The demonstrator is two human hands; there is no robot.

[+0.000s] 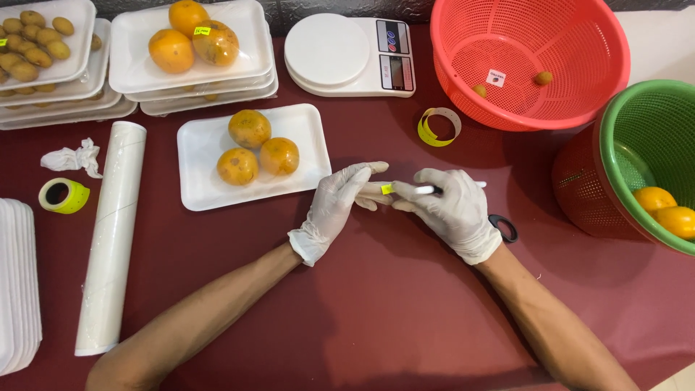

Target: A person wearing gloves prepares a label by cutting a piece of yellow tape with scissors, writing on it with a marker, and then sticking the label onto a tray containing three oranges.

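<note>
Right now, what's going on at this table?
A person in white gloves holds a small yellow label on the left hand and writes on it with a pen in the right hand. Beside the hands, three oranges sit on a white foam tray, unwrapped. A scale stands behind.

A deep maroon counter (376, 304) fills nearly the whole view, its covering smooth with a soft sheen. Light falls evenly from above, and the shadows lying on the maroon are soft-edged and short. Along the top edge runs a thin strip of dark grey wall (289, 7), hard to make out. At the upper right corner a pale, off-white surface (662, 43) shows beyond the maroon, and another pale sliver sits at the lower right.
</note>
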